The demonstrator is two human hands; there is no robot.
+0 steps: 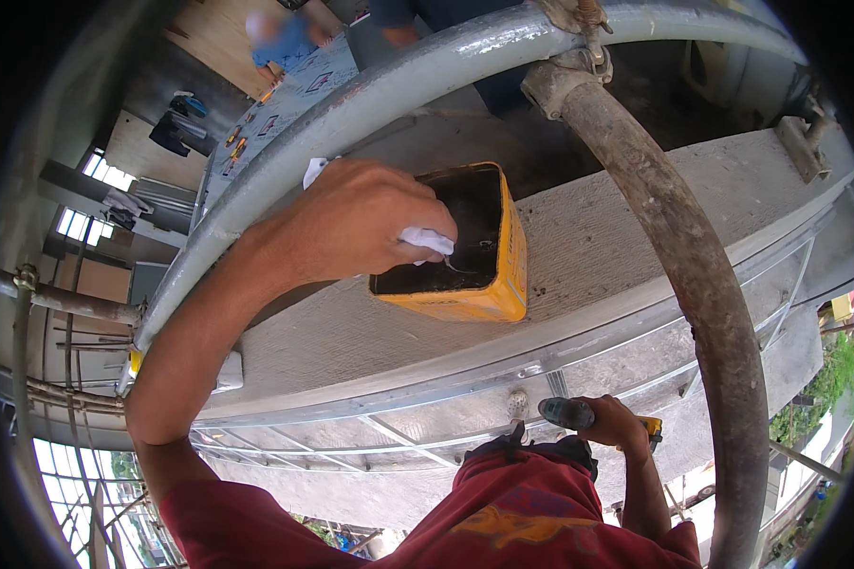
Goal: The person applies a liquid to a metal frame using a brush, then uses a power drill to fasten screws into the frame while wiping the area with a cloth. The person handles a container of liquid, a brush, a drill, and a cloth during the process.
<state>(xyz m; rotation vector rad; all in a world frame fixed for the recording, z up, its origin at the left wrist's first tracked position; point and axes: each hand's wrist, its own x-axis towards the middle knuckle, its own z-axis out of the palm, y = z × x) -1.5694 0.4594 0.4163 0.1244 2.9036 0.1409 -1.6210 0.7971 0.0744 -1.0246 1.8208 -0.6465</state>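
there on the rough concrete ledge (603, 237) sits 1 squarish yellow tin (510, 261), dark and grimy inside, its rim blackened. the left hand (375, 218) leans over it, fingers clamped on 1 crumpled white cloth (427, 239). lower down, the right hand (615, 423) grips 1 power tool (566, 412), grey at the near end, yellow and black beyond.

Daylight fills bright windows (107, 172) (far left) beyond a rough concrete ledge (579, 228) and grey pipe (351, 106).
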